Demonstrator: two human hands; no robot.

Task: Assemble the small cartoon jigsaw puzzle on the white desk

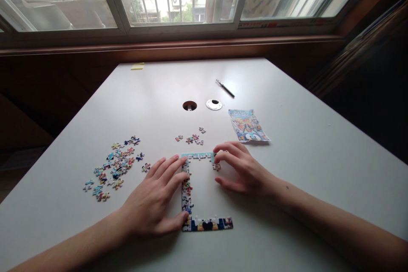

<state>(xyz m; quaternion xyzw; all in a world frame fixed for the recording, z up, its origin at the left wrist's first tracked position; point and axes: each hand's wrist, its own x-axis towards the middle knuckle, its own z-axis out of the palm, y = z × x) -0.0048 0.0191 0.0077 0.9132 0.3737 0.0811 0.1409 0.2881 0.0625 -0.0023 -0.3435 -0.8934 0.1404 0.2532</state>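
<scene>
A partly joined jigsaw puzzle border (186,195) lies on the white table, with its top, left and bottom edges linked and a short stretch at the upper right. My left hand (161,197) rests along the left edge, fingers spread and fingertips touching the pieces. At the top right corner is my right hand (240,168), its fingers curved and apart, fingertips touching the border beside a puzzle piece (216,166). Several loose puzzle pieces (193,139) lie just beyond the top edge. A larger scattered heap of puzzle pieces (119,165) is left of my left hand.
A printed picture sheet (248,125) lies beyond my right hand. Farther back are a pen (225,88), a round metal cover (213,104) and a cable hole (189,106) in the table (302,136). A yellow note (137,66) sits near the far edge, before a barred window.
</scene>
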